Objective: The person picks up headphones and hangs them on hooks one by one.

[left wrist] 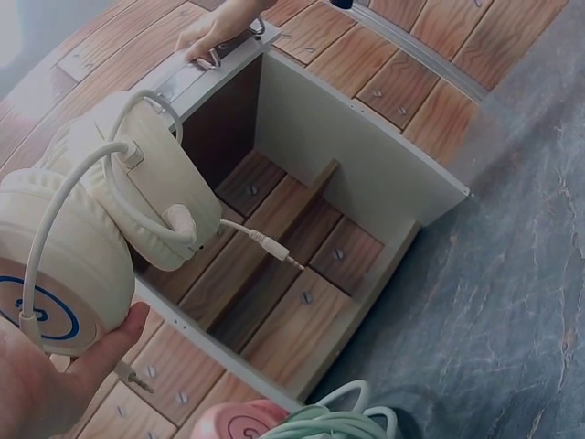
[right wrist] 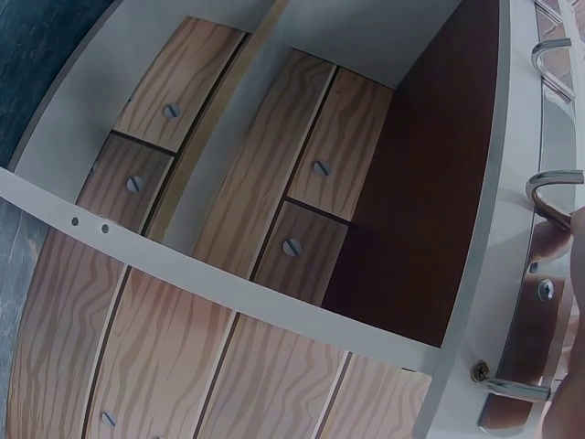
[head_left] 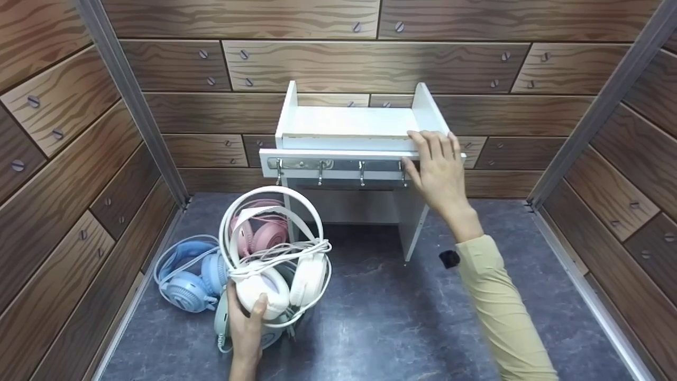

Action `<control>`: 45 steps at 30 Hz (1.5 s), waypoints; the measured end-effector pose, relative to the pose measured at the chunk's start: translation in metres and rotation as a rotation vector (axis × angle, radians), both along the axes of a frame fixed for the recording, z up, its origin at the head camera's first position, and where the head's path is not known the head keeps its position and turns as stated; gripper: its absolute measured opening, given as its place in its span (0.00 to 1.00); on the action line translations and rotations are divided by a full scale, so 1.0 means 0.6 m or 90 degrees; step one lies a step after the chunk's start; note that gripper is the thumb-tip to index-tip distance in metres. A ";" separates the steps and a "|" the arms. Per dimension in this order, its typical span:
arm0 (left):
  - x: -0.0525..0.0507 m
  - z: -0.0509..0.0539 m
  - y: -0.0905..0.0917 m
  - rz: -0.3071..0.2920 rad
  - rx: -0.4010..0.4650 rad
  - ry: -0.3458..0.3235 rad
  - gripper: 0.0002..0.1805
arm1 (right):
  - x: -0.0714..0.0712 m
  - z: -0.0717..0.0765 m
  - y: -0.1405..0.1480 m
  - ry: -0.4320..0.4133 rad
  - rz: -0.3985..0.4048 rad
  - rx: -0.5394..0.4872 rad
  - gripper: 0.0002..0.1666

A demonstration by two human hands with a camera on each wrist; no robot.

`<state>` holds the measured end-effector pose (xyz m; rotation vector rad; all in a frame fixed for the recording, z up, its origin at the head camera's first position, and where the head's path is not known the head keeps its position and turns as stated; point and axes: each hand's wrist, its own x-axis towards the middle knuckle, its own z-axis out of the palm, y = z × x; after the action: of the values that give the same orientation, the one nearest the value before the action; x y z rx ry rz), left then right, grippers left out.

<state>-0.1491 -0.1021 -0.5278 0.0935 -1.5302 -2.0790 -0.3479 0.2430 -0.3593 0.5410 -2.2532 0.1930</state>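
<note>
My left hand (head_left: 247, 323) grips white headphones (head_left: 309, 278) by one ear cup, thumb on its side. Their cable is bundled across the cups, and its plug (left wrist: 274, 249) dangles in the left wrist view. Behind and above them stands a small white shelf unit (head_left: 349, 121). A hook rail (head_left: 341, 165) with several metal hooks runs along its front. My right hand (head_left: 440, 172) holds the rail's right end, fingers over the top edge and thumb in front near the last hook. In the right wrist view only a blurred part of that hand shows at the right edge.
Pink headphones (head_left: 270, 235) lie on the floor, partly behind the white ones. Blue headphones (head_left: 188, 288) lie to their left, and green headphones (head_left: 221, 317) are mostly hidden underneath. Wood-patterned walls (head_left: 375, 66) enclose the dark floor (head_left: 391, 317). A small black object (head_left: 449, 259) shows beside the right sleeve.
</note>
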 end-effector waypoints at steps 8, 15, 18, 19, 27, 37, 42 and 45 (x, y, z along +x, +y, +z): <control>-0.005 0.006 -0.005 -0.005 -0.006 -0.008 0.45 | -0.001 0.000 0.000 -0.006 -0.003 0.004 0.32; -0.011 0.012 -0.008 -0.005 -0.011 0.010 0.45 | -0.001 -0.001 -0.001 -0.003 -0.006 0.002 0.31; -0.014 0.015 -0.009 -0.010 -0.011 0.019 0.45 | 0.000 0.000 -0.001 -0.008 -0.010 0.002 0.31; -0.015 0.016 -0.009 -0.011 -0.011 0.020 0.45 | 0.000 0.000 -0.001 -0.007 -0.010 0.003 0.31; -0.021 0.017 -0.008 -0.017 -0.007 0.016 0.43 | -0.002 -0.001 -0.001 0.000 -0.011 0.003 0.31; -0.026 0.014 -0.011 -0.014 -0.008 0.003 0.44 | -0.002 -0.001 0.000 -0.003 -0.011 0.005 0.32; -0.029 0.011 -0.012 -0.007 -0.015 0.000 0.42 | -0.001 -0.002 0.000 0.000 -0.008 0.005 0.32; -0.030 0.011 -0.011 -0.011 -0.014 0.003 0.41 | -0.001 -0.002 0.000 0.003 -0.006 0.005 0.32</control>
<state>-0.1672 -0.1089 -0.5212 0.0683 -1.5556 -2.0745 -0.3485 0.2430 -0.3602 0.5342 -2.2528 0.1787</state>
